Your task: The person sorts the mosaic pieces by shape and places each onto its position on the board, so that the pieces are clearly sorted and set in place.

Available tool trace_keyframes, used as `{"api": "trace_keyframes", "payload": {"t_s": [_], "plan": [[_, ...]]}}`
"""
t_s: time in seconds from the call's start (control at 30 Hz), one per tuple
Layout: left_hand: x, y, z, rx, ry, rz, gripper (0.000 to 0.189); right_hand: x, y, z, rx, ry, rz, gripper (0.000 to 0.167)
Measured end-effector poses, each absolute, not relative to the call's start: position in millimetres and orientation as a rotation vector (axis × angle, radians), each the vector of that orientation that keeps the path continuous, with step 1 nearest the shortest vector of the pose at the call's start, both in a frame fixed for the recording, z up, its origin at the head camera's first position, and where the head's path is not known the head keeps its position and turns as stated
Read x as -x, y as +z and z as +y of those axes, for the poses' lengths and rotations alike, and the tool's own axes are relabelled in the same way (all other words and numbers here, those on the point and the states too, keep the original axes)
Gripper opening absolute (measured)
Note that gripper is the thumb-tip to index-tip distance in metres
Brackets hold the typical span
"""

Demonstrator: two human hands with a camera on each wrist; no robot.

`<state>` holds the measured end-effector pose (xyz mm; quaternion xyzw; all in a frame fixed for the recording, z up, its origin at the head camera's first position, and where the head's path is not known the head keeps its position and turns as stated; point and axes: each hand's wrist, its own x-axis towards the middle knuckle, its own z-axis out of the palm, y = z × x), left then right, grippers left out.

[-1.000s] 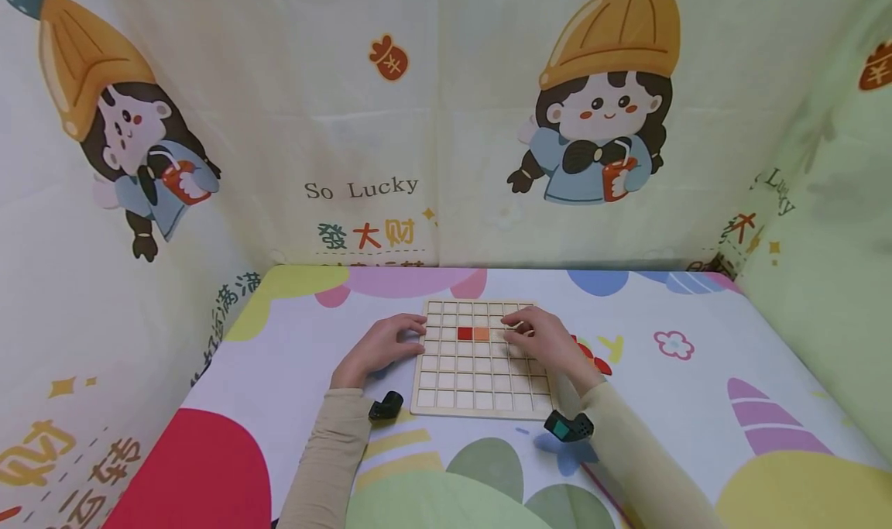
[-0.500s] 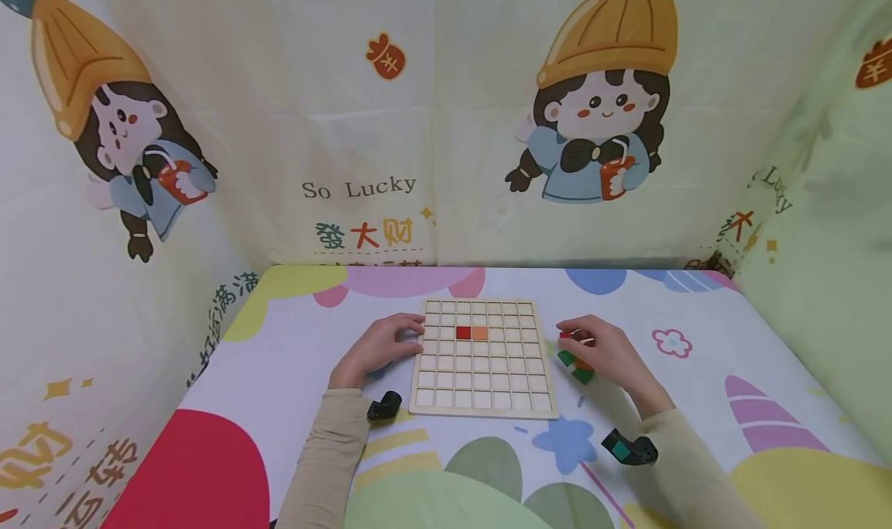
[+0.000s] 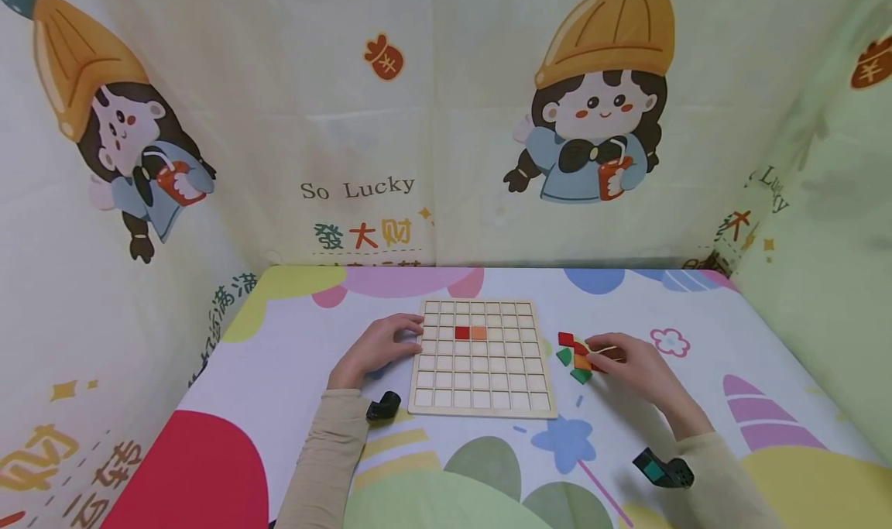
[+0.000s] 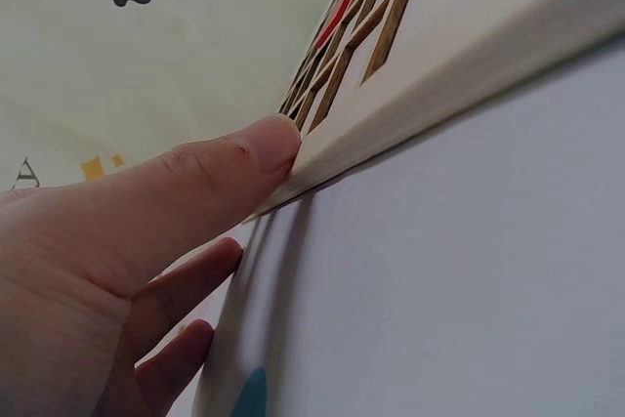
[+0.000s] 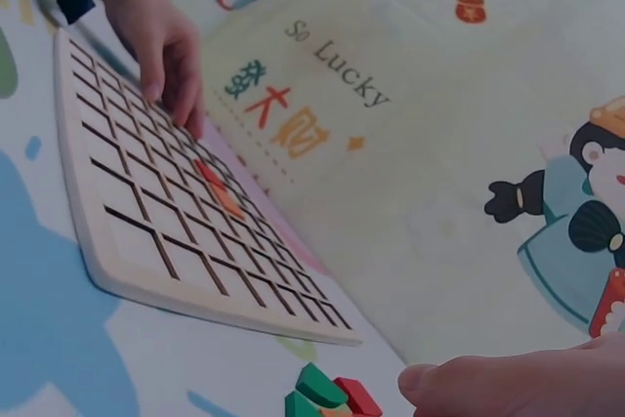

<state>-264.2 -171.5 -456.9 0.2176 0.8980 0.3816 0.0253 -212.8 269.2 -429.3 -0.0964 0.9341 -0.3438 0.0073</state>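
A wooden grid board (image 3: pixel 483 405) lies on the table with a red square tile (image 3: pixel 463 333) and an orange square tile (image 3: pixel 478 333) side by side in its cells. My left hand (image 3: pixel 376 347) rests at the board's left edge, its thumb (image 4: pixel 269 144) touching the rim in the left wrist view. Right of the board lies a small pile of pieces: a red one (image 3: pixel 566 339), green ones (image 3: pixel 581 376) and an orange one (image 3: pixel 581 362). My right hand (image 3: pixel 637 366) is over the pile's right side, thumb and forefinger apart, partly covering it. Contact with the pieces is unclear.
The table (image 3: pixel 488 467) wears a white cloth with coloured prints. A printed curtain (image 3: pixel 474 227) stands behind it and at both sides. Each wrist carries a small black camera, one on the left (image 3: pixel 383 407) and one on the right (image 3: pixel 665 468).
My right hand has moved from over the board's right side to the pile, then farther right across it, uncovering more pieces. The left hand has stayed at the board's edge.
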Motion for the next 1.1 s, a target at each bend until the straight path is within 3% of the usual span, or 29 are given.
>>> {"api": "trace_keyframes", "payload": {"t_s": [0.4,1.1], "plan": [[265,-456,-172,-0.673,1.174,2.778,0.029,200,-435,276,0.27,-1.053,2.865,0.034],[264,-456,-171,-0.646,1.184,2.774,0.027,211,-450,267,0.384,-0.993,3.041,0.029]]}}
